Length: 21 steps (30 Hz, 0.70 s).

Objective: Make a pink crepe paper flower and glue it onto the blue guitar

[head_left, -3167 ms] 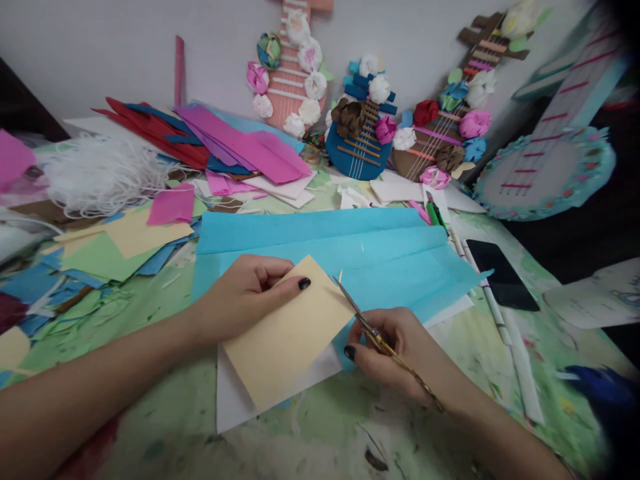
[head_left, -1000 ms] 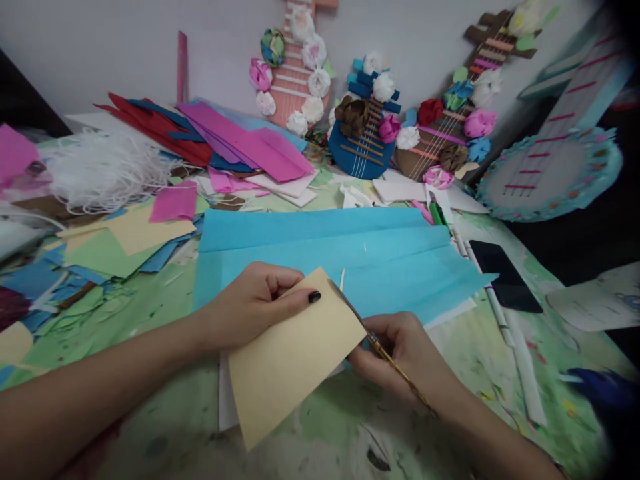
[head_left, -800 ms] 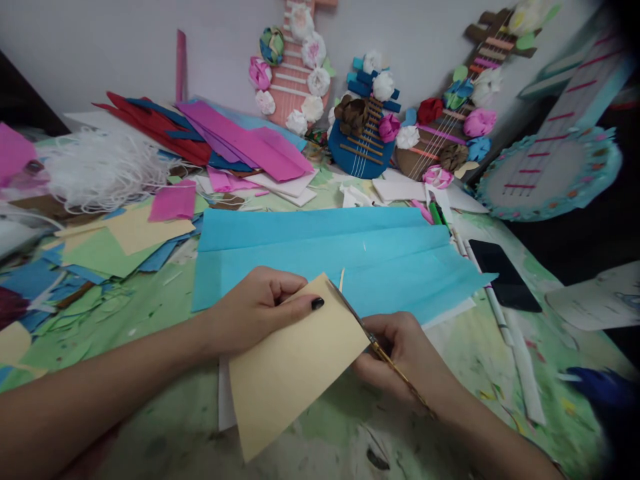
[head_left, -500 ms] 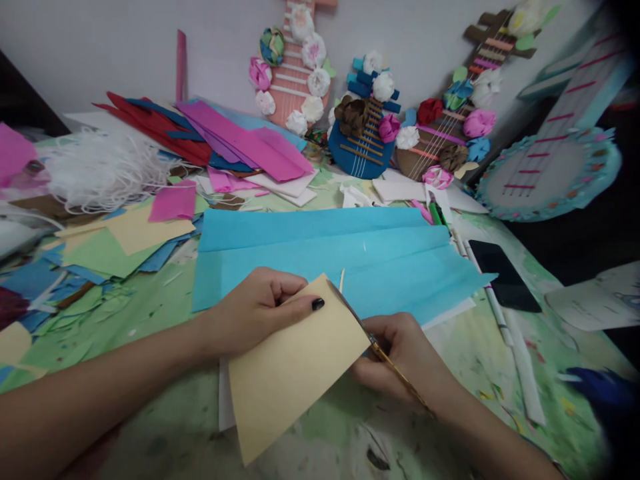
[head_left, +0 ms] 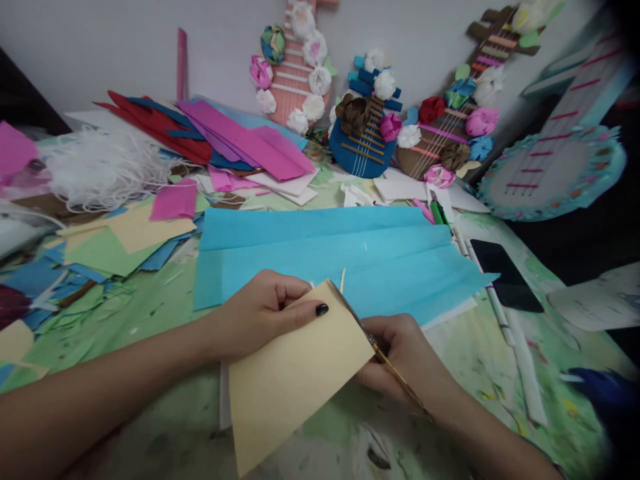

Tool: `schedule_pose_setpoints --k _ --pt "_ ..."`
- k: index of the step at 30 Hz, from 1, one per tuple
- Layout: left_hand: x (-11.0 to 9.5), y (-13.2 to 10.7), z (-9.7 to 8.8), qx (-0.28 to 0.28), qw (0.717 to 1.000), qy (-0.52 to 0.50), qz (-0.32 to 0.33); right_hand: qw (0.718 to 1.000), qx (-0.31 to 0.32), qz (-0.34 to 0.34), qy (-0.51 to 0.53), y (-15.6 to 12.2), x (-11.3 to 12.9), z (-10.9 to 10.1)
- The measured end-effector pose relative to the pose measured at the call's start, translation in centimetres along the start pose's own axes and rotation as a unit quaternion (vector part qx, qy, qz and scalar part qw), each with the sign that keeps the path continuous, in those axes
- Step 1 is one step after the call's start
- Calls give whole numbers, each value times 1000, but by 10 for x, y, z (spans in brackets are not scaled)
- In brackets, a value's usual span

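left hand (head_left: 267, 310) pinches a seemingly barely cut card (head_left: 295, 380), right hand (head_left: 407, 363) grips scissors (head_left: 379, 352), one cut sliver (head_left: 343, 279) lies toward the near edge of blue paper (head_left: 320, 247).

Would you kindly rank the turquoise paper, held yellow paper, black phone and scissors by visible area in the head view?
1. Turquoise paper
2. Held yellow paper
3. Black phone
4. Scissors, long but very narrow

Cream paper (head_left: 295, 380), tilted; gold-handled scissors (head_left: 381, 355), along its upper-right edge
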<state>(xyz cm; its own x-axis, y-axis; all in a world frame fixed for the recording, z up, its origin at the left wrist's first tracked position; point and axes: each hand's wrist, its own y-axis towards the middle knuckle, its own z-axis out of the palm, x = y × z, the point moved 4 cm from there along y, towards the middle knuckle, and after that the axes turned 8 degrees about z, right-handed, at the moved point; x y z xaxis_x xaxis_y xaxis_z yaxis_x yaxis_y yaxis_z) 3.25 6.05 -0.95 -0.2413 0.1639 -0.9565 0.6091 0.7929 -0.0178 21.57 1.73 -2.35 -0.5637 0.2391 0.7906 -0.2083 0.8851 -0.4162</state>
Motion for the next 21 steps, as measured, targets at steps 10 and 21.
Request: schedule_pose_setpoints --k 10,21 --pt "0 0 0 7 1000 -17 -6 1000 24 -2 -1 0 5 0" --pt "0 2 0 7 1000 4 5 1000 -10 1 -25 1 6 -1"
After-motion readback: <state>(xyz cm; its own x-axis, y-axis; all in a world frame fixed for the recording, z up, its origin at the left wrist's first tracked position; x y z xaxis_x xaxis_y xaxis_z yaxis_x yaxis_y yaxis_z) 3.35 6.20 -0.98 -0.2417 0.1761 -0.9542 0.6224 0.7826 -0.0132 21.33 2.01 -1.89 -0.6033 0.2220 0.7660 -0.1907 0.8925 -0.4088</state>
